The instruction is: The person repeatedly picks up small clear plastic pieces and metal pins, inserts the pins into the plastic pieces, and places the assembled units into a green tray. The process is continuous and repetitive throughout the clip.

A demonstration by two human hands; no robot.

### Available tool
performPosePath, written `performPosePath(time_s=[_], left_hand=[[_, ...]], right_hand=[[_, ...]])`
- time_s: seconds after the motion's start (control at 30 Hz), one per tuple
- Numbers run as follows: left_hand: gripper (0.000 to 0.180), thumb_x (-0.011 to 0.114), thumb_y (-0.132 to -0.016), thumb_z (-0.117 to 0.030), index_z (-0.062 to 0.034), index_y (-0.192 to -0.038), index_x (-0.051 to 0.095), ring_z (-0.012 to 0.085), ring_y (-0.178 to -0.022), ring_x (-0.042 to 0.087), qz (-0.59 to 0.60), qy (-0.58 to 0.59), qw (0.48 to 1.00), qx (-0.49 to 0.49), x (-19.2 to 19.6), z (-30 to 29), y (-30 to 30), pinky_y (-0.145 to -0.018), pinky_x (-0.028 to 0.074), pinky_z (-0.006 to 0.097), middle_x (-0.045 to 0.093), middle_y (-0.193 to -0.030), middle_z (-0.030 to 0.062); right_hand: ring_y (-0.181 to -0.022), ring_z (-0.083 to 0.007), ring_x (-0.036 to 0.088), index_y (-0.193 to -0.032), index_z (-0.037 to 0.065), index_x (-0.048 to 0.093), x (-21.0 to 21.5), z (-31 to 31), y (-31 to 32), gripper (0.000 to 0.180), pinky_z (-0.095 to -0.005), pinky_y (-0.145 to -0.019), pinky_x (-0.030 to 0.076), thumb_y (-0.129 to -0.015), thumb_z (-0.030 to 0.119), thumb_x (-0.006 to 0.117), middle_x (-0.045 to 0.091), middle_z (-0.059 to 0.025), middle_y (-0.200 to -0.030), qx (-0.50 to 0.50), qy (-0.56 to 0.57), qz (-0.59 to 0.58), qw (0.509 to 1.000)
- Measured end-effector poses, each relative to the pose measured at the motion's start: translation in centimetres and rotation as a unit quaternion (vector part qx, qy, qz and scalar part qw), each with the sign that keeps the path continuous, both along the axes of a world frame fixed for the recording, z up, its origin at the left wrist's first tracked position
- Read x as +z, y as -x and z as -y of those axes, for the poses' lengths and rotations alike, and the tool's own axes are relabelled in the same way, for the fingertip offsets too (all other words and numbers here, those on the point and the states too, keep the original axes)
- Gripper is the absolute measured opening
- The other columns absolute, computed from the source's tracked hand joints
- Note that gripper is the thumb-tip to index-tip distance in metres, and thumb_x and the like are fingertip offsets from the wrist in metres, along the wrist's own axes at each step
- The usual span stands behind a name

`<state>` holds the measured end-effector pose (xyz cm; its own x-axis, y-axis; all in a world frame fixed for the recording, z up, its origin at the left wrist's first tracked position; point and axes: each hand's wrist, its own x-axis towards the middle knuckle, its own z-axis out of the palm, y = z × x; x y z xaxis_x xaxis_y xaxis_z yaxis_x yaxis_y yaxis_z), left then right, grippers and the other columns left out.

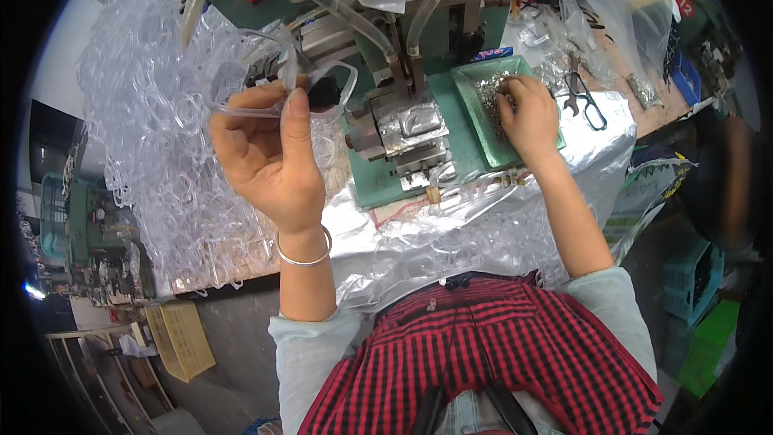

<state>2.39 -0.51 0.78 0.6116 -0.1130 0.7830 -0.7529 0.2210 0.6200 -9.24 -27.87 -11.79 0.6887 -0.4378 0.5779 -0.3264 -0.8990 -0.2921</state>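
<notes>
One clear glasses frame [351, 87]: my left hand [278, 153] is pinching it, thumb against fingers, near the machine [412, 125];
Green tray [501, 156]: my right hand [531, 118] is resting among metal bits [491, 103], fingers curled; any grip I cannot tell

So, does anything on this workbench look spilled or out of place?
Perhaps the clear plastic frames heaped at the left: the loose pile looks untidy, and some seem to overhang the workbench edge.

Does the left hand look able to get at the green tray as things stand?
Probably not easily: the left hand holds a clear plastic frame, the metal fixture stands between it and the green tray, and the right hand is at the tray.
</notes>
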Motion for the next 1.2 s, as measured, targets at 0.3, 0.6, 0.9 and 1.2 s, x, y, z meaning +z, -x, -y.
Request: performPosePath(time_s=[0.3,0.6,0.9,1.2], left_hand=[[0.018,0.062,-0.092,0.003,-0.0004,-0.109,0.056,0.0238,-0.097,0.068,-0.119,0.052,0.990,0.053,-5.2,-2.2,2.9,-0.091,0.055,0.035,0.066,-0.102,0.0142],[0.016,0.061,-0.092,0.006,0.0019,-0.107,0.058,0.0239,-0.097,0.069,0.024,0.050,0.998,-0.025,1.6,-0.4,3.1,-0.089,0.056,0.031,0.068,-0.102,0.0160],[0.017,0.062,-0.091,0.007,0.0027,-0.107,0.057,0.0254,-0.099,0.069,-0.005,0.038,0.999,0.002,-0.5,-0.1,1.1,-0.092,0.054,0.034,0.067,-0.101,0.0148],[0.017,0.057,-0.095,0.004,-0.0008,-0.111,0.053,0.0232,-0.101,0.066,0.013,0.076,0.997,-0.016,-1.6,-1.2,1.6,-0.094,0.055,0.035,0.065,-0.107,0.0155]], right_hand=[[-0.096,-0.0299,0.066,-0.084,0.004,0.072,-0.5,0.7,0.5,0.009,-0.0403,-0.080,0.054,-0.079,0.011,0.073,0.072,-0.0085,-0.095,0.040,0.045,0.107,0.992],[-0.076,-0.0159,0.067,-0.089,0.001,0.072,0.5,-0.3,-0.1,0.013,-0.0285,-0.072,0.051,-0.083,0.012,0.074,0.071,-0.0055,-0.080,0.048,-0.343,0.198,0.917],[-0.083,-0.0100,0.067,-0.097,0.001,0.074,3.6,-3.3,-1.4,0.016,-0.0252,-0.077,0.051,-0.085,0.012,0.073,0.075,-0.0052,-0.089,0.168,-0.521,0.170,0.819],[-0.089,-0.0157,0.068,-0.113,-0.002,0.058,6.0,-10.7,-3.7,0.037,-0.0287,-0.081,0.050,-0.079,0.003,0.072,0.071,-0.0097,-0.085,0.269,-0.456,0.274,0.803]])
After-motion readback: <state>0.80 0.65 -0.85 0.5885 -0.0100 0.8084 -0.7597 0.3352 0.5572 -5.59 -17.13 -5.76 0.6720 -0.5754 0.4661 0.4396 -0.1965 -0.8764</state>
